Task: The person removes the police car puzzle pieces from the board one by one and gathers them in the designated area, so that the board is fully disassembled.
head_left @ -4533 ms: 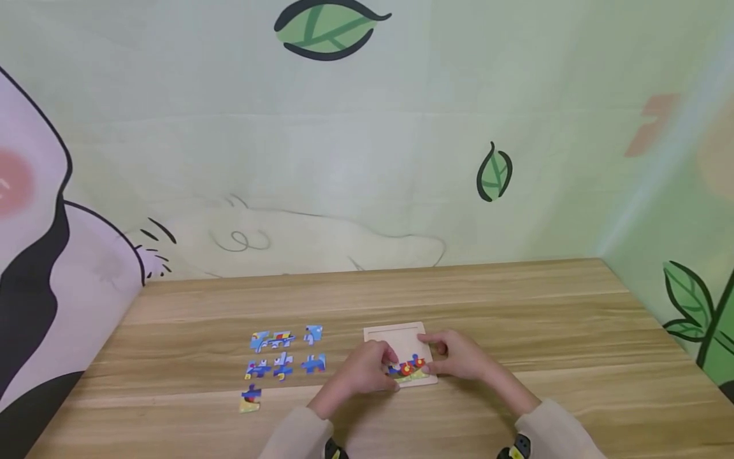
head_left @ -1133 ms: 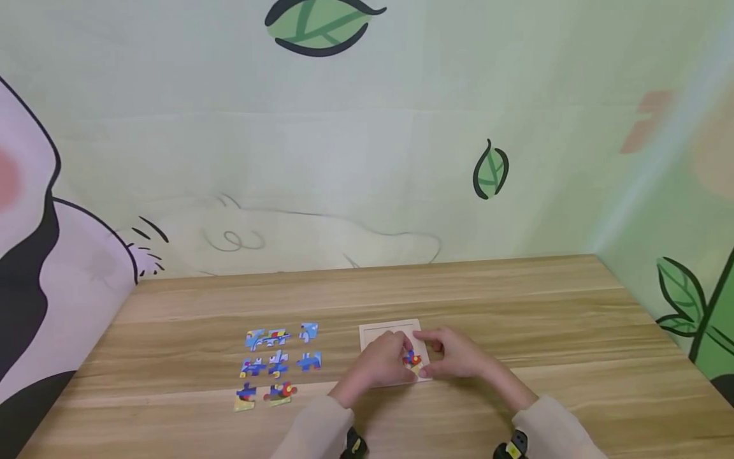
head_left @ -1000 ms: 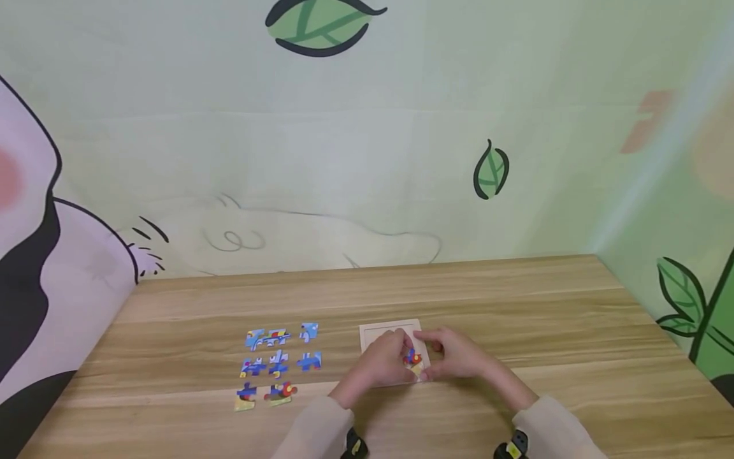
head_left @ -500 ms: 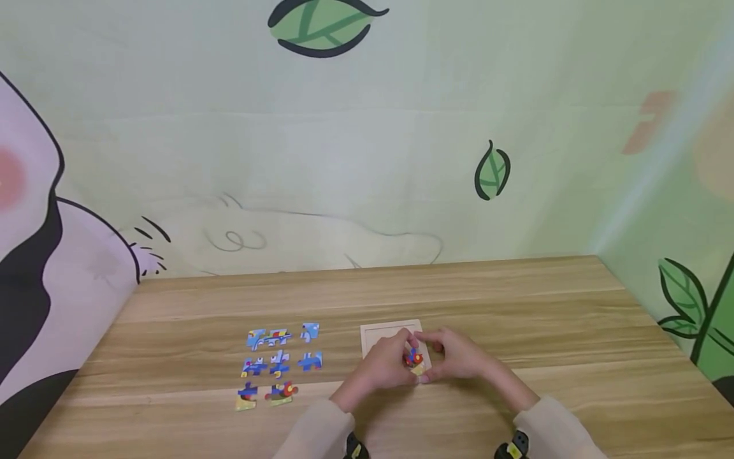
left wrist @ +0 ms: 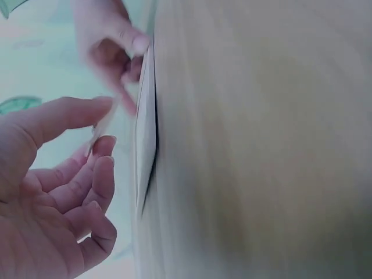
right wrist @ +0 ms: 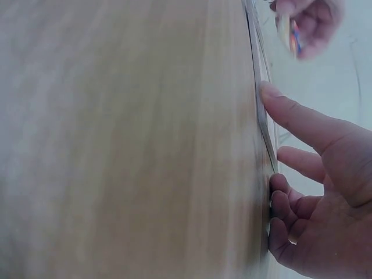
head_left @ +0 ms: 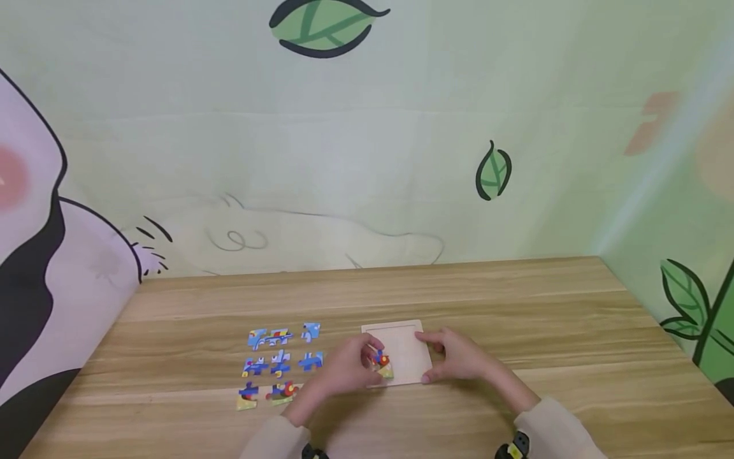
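My left hand [head_left: 344, 365] pinches a puzzle piece [head_left: 384, 366] with red, blue and yellow print between thumb and fingers, over the left side of a square wooden puzzle tray [head_left: 407, 354]. Seen edge-on in the left wrist view, the piece [left wrist: 102, 129] is raised off the tray, its printed face hidden. The tray's recess shows plain wood. My right hand [head_left: 459, 355] holds the tray's right edge, index finger near the upper corner and thumb at the lower one. In the right wrist view the thumb [right wrist: 290, 113] presses the tray's rim while the other fingers curl beside it.
Left of the tray, several loose puzzle pieces lie in rough rows on the wooden table [head_left: 516, 299]. One blue piece [head_left: 310, 361] is nearest the tray; a red and brown piece [head_left: 281, 391] lies close by my left forearm. A printed wall [head_left: 373, 159] stands behind the table.
Earlier, two joined pieces sat in the tray's lower part; one now lies in the table's front row. My left hand has since lifted the other and moved left; the right hand stays put.
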The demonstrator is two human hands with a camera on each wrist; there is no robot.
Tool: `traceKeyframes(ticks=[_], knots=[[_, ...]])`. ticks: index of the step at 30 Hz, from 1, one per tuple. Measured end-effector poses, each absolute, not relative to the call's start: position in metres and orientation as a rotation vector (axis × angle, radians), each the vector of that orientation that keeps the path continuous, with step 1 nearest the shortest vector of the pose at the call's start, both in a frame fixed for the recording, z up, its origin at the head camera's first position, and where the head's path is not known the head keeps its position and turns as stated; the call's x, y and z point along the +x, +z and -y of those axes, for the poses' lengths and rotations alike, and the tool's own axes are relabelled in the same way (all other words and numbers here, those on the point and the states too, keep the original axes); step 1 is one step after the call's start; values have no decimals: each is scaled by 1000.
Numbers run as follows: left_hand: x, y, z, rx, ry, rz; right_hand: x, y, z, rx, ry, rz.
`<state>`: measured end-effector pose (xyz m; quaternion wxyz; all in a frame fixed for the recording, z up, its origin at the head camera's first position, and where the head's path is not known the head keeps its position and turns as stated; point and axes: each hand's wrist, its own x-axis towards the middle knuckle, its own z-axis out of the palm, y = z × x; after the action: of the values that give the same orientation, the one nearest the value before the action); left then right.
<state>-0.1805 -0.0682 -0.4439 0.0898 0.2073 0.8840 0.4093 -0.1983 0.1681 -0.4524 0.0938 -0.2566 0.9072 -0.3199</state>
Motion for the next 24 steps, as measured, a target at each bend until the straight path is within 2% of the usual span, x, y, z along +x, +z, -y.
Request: traceKeyframes(ticks=[10, 24], knots=[[-161, -445, 138, 671, 1144, -2785, -198, -452, -167, -744, -945, -2687], [-156, -448, 165, 611, 984, -2828, -199, -453, -167, -794, -907, -2709]])
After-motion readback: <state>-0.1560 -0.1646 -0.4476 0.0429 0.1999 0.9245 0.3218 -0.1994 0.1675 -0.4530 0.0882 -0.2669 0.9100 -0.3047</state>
